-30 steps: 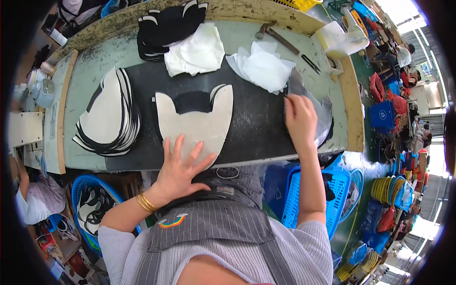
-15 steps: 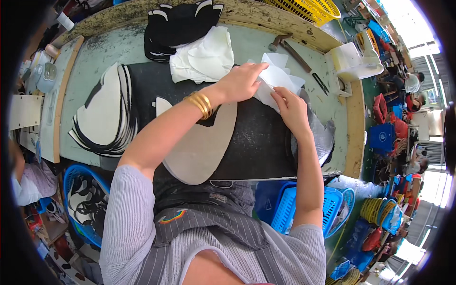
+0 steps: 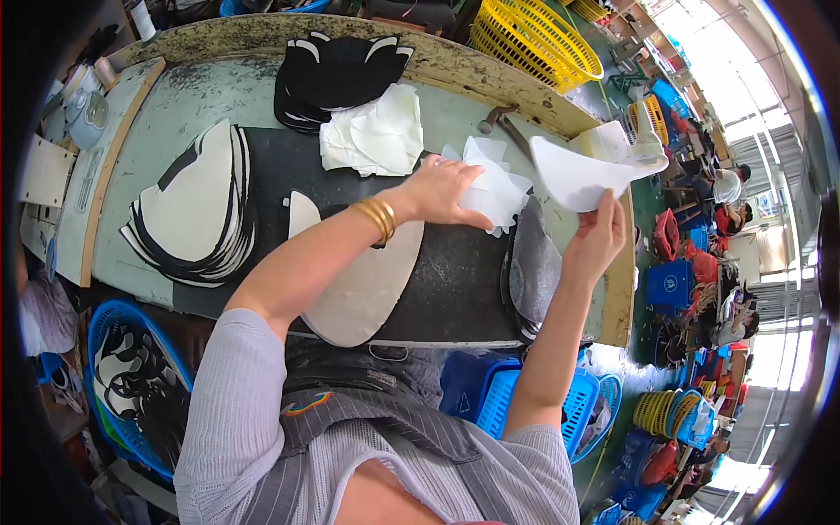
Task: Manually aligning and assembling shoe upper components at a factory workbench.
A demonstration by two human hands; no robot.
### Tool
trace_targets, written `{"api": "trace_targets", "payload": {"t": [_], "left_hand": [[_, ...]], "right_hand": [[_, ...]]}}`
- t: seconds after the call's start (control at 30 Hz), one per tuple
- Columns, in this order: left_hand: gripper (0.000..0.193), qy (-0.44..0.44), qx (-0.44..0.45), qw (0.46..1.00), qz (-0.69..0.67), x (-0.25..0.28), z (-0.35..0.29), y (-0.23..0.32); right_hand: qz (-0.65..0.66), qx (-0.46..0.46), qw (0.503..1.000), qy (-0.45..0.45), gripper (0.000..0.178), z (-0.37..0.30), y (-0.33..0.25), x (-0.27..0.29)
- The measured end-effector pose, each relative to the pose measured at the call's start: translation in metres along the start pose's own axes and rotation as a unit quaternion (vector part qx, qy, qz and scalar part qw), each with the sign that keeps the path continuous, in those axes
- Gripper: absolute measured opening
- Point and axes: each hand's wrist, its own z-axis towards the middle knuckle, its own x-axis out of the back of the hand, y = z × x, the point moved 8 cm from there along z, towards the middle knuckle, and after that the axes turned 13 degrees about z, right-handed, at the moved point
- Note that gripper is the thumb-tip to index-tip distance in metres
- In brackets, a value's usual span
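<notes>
My right hand [image 3: 598,234] pinches the lower edge of a curved white sheet [image 3: 577,171], held up off the table at the right. Fingers spread and thumb apart, my left hand [image 3: 442,192] rests at the edge of a fanned pile of thin white sheets [image 3: 497,185]. Below my left forearm lies a large beige rounded piece [image 3: 363,284] on the black mat [image 3: 451,297]; the forearm and hand hide part of it and of a dark patch on it. A grey shiny curved piece [image 3: 535,258] lies at the mat's right end.
Cream-and-black cut pieces [image 3: 188,206] are stacked at the left. Farther back are black pieces [image 3: 337,83] and a white pile [image 3: 372,131]. A hammer [image 3: 500,115] lies near the raised wooden edge [image 3: 219,37]. Blue baskets [image 3: 98,350] stand below the table, a yellow one [image 3: 538,44] behind.
My right hand has lifted a white sheet off the pile and moved it right. My left hand has opened out over the pile. The view has shifted slightly.
</notes>
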Motion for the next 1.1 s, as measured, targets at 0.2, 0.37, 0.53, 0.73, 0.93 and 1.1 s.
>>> {"api": "trace_targets", "payload": {"t": [0.2, 0.37, 0.53, 0.73, 0.93, 1.1], "left_hand": [[0.022, 0.136, 0.094, 0.751, -0.64, 0.055, -0.117, 0.013], [0.013, 0.079, 0.223, 0.792, -0.563, 0.058, -0.22, -0.011], [0.014, 0.06, 0.258, 0.776, -0.573, 0.046, -0.274, -0.008], [0.011, 0.201, 0.314, 0.74, -0.56, 0.069, -0.309, -0.054], [0.017, 0.022, 0.256, 0.814, -0.521, 0.028, -0.268, -0.015], [0.021, 0.007, 0.307, 0.847, -0.433, 0.01, -0.268, -0.042]], "right_hand": [[0.111, -0.236, 0.965, -0.04, 0.01, -0.111, 0.037, -0.041], [-0.069, -0.264, 0.92, -0.281, 0.009, -0.179, 0.038, -0.062], [-0.261, -0.152, 0.846, -0.44, 0.016, -0.231, 0.014, -0.057], [-0.29, -0.361, 0.839, -0.284, 0.027, -0.229, 0.019, 0.063], [-0.053, -0.292, 0.905, -0.305, 0.023, -0.234, 0.032, -0.058], [-0.207, -0.302, 0.853, -0.371, 0.042, -0.24, 0.08, -0.064]]}}
